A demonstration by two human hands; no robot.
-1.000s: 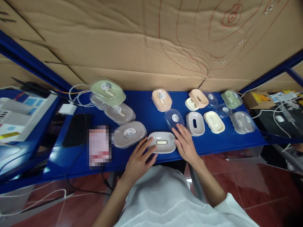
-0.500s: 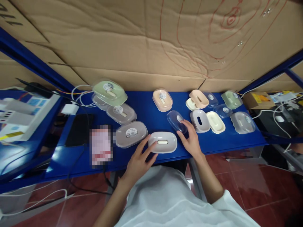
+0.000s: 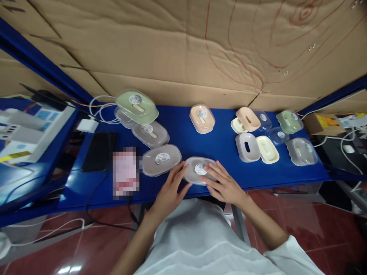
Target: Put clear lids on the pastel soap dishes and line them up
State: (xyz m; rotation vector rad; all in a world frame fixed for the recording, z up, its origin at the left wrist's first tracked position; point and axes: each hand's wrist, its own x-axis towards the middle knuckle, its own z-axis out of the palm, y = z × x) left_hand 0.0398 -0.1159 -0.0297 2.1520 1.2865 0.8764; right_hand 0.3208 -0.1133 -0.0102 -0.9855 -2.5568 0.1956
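Observation:
A grey soap box lies at the table's front edge, with a clear lid bearing a round label over it. My left hand rests at the box's left end, thumb and fingers apart. Spread over the lid's right part are the fingers of my right hand. Just left of this box is another grey lidded box. Whether the lid sits fully down cannot be made out.
Blue table. Back left: green lidded box and grey one. Back middle: peach lidded box. Right: grey base, cream tray, peach piece, loose clear lids, green box, grey box.
The clear lid has moved left and down from beside the grey box onto it. My right hand moved with it and now lies over the lid. My left hand stays at the left end.

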